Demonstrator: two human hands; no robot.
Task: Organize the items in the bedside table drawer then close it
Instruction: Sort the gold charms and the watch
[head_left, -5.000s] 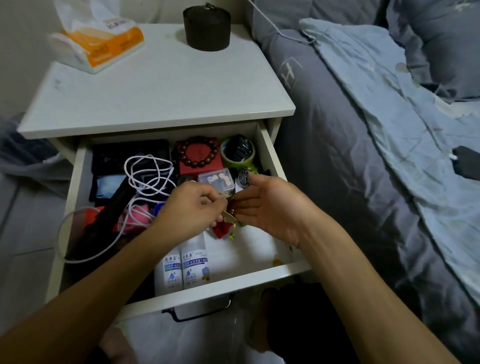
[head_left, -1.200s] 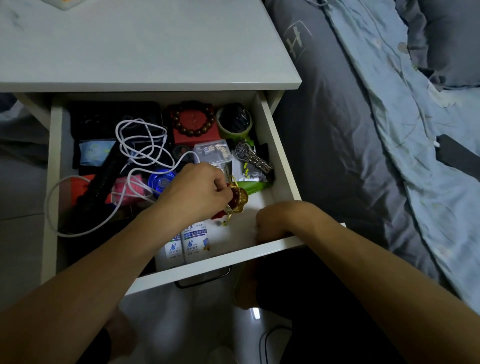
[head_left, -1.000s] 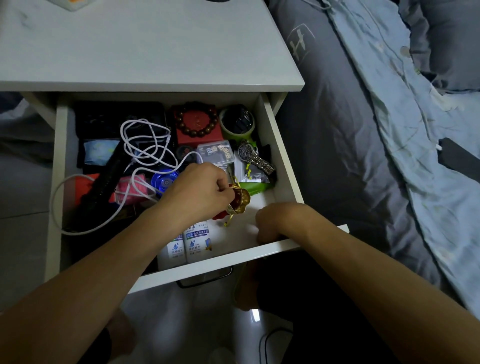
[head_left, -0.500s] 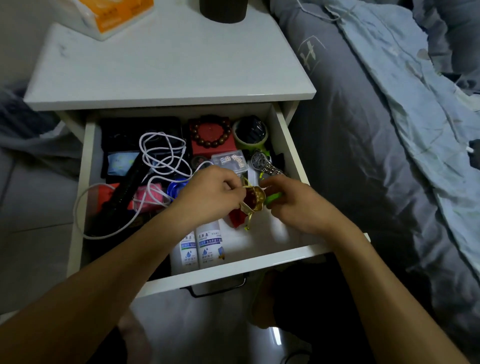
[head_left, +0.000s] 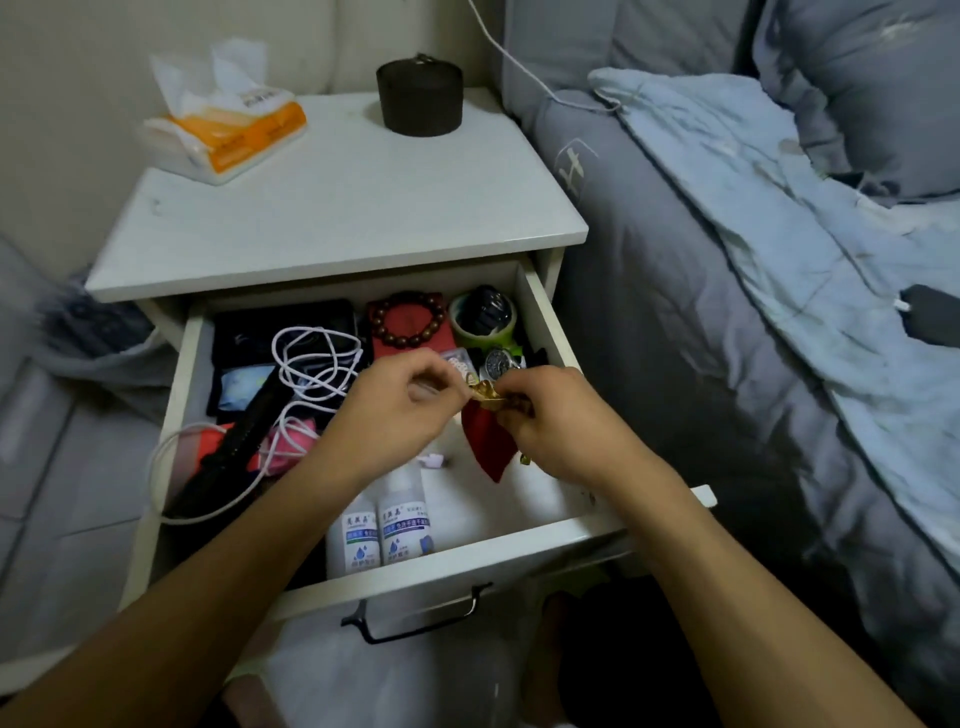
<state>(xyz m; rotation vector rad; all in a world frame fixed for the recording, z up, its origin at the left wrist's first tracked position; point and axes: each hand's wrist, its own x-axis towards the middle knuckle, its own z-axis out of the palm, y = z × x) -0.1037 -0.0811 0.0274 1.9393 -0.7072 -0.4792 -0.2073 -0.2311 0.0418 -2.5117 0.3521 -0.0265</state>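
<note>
The white bedside table drawer (head_left: 452, 564) stands pulled out. Over its middle, my left hand (head_left: 400, 410) and my right hand (head_left: 550, 415) both pinch the gold-trimmed mouth of a small red pouch (head_left: 488, 444), which hangs down between them. Inside lie a tangled white cable (head_left: 311, 364), a wooden bead bracelet (head_left: 410, 322) on a red box, a green tape roll (head_left: 483, 319), a wristwatch (head_left: 500, 362), two white bottles (head_left: 379, 530), a black rod-like object (head_left: 234, 452) and a pink item (head_left: 288, 447).
On the table top (head_left: 332, 208) sit a tissue pack (head_left: 228, 130) and a black round container (head_left: 420, 98). A bed with grey and blue bedding (head_left: 753, 260) runs along the right. A black handle (head_left: 415, 616) hangs on the drawer front.
My right hand left the drawer's front edge and came up to the pouch, joining my left hand on it. The pouch is lifted slightly and the camera has tilted up.
</note>
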